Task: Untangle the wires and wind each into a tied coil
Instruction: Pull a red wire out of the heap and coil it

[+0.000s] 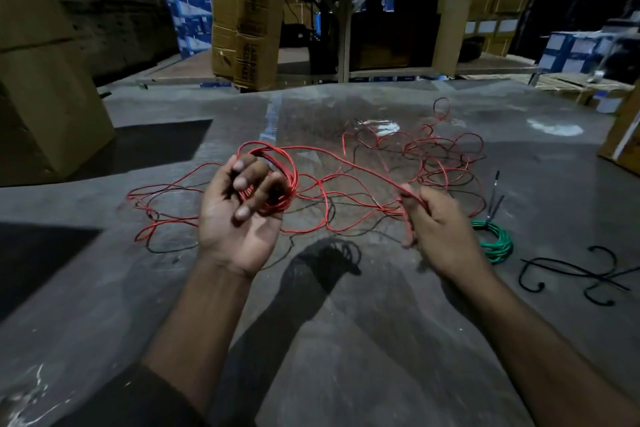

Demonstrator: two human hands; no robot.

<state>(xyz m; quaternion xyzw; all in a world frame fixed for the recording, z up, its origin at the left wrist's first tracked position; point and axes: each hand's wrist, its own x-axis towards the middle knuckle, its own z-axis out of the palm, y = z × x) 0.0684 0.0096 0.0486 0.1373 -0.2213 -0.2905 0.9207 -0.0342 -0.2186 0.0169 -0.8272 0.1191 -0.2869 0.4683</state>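
A long red wire (349, 163) lies in loose tangled loops across the grey floor ahead of me. My left hand (239, 215) is palm up, its fingers curled through a small coil of the red wire (285, 180) wound around them. From that coil a strand runs right to my right hand (436, 222), which pinches it between thumb and fingers. A green wire coil (497, 243) lies on the floor just right of my right hand, with black ties (493, 203) standing at it.
Loose black cable ties (575, 274) lie on the floor at the right. Large cardboard boxes (45, 80) stand at the left, one upright box (246, 14) behind the tangle, and shelving with stacked boxes (498, 0) beyond.
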